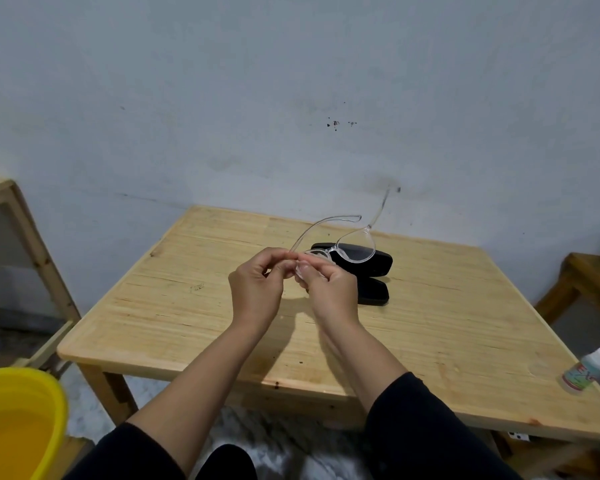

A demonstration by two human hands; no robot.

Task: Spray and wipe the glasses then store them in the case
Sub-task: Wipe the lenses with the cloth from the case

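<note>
Clear-framed glasses (355, 245) are held above the wooden table (174, 306), both temples unfolded and pointing away from me. My left hand (257, 289) pinches the frame at the near lens and left temple hinge. My right hand (329, 289) pinches the same lens from the other side, thumb on top; whether a cloth lies under the fingers I cannot tell. Behind the hands a black glasses case (374, 268) lies open on the table, partly hidden by the glasses and my right hand. A small white spray bottle (589, 370) lies on its side at the table's right edge.
A yellow bucket (18, 420) stands on the floor at lower left. A wooden frame (32, 244) leans at the left. A wooden stool (582, 282) is at the right. A pale wall rises right behind the table.
</note>
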